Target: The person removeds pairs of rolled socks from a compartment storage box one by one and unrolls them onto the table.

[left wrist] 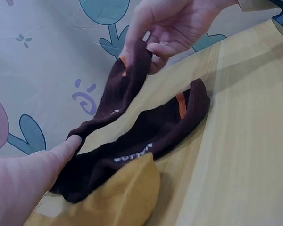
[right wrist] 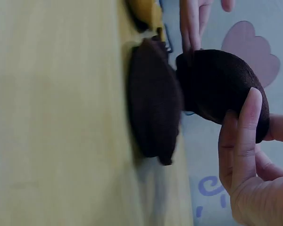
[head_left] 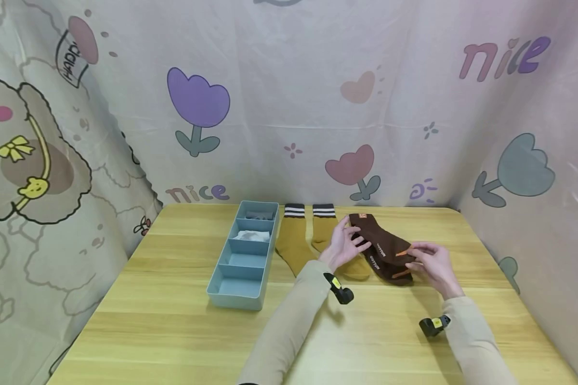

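A pair of brown socks with orange patches and white lettering is at the right of the table. My right hand (head_left: 433,264) pinches the toe end of the upper brown sock (right wrist: 221,84) and holds it raised. At its other end, my left hand (head_left: 344,245) has a fingertip on the fabric in the left wrist view, the remaining fingers spread. The lower brown sock (left wrist: 174,122) lies on the table below, beside a mustard sock (left wrist: 127,193). Part of the left hand's contact with the upper sock is hidden.
Left of the socks stands a blue-grey organizer box (head_left: 213,291) with compartments; its two far ones hold a dark folded item (head_left: 259,215) and a white item (head_left: 252,236). Another mustard sock (head_left: 294,240) with a striped cuff lies alongside. A printed curtain (head_left: 270,107) hangs behind the table.
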The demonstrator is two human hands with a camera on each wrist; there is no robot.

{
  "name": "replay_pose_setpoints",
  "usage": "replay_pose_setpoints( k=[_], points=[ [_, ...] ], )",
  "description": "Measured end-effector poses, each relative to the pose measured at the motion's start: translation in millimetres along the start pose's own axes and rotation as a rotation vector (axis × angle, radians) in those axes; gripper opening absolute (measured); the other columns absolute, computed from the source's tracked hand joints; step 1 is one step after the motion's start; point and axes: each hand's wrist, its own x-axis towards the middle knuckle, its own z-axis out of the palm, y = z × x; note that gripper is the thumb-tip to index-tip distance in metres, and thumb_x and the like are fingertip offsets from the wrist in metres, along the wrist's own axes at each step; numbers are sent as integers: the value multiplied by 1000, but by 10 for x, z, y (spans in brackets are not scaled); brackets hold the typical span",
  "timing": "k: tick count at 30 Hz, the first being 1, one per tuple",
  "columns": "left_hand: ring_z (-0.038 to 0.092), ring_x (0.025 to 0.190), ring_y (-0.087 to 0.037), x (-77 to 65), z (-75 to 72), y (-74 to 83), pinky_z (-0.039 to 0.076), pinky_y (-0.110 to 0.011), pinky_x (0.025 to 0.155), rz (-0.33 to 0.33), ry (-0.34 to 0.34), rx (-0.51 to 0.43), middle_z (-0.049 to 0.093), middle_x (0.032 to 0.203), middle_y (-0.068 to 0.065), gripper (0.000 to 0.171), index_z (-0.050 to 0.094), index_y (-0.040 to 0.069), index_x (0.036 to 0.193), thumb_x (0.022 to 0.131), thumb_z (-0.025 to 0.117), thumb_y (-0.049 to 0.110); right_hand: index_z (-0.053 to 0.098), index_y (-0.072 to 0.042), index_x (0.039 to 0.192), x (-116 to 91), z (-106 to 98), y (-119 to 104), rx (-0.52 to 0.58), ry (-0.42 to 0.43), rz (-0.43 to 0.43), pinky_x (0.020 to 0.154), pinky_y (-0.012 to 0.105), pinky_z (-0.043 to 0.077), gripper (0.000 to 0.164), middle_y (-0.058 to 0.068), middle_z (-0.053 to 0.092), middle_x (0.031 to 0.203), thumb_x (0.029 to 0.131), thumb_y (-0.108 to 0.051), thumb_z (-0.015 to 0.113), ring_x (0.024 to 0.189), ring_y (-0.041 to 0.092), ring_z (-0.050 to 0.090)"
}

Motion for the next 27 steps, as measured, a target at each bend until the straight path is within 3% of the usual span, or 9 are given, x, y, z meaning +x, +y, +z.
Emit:
replay_pose_setpoints(
  k=[7,13,18,23,27],
  points=[
    [-2,158,-37,64,184,0,22,-55,126,-4,-25,-14,-10,170,-18,80,14,-7,157,104,36,48,75,-8,93,-37,-60,-141,160,-46,-169,65,22,61,24,-4,73,83,94,10,59,75,7,69],
    [-2,158,-38,140,380,-96,22,-60,125,-27,-45,-4,-11,169,-19,82,12,-7,158,105,35,51,76,-4,94,-91,-228,-243,234,-47,-235,65,24,62,26,-1,76,85,93,14,58,74,9,72],
    [-2,158,-38,171,407,-272,22,-60,125,-76,-26,20,-16,168,-20,78,12,-6,158,106,32,48,77,-7,92,-126,-442,-181,157,19,-188,64,23,61,24,-3,75,84,92,11,62,70,10,71],
    [-3,158,-38,161,431,-420,15,-61,126,-78,0,8,-15,167,-22,80,12,-7,158,105,36,48,78,-11,89,-105,-628,-65,68,90,-93,65,23,61,24,-6,74,83,92,8,64,65,10,71],
    [-4,158,-36,150,475,-501,10,-59,128,-86,1,2,-12,168,-23,84,7,-9,157,104,38,48,77,-14,87,-88,-704,4,63,136,-64,66,22,61,24,-7,73,82,92,7,65,65,9,71]
  ],
)
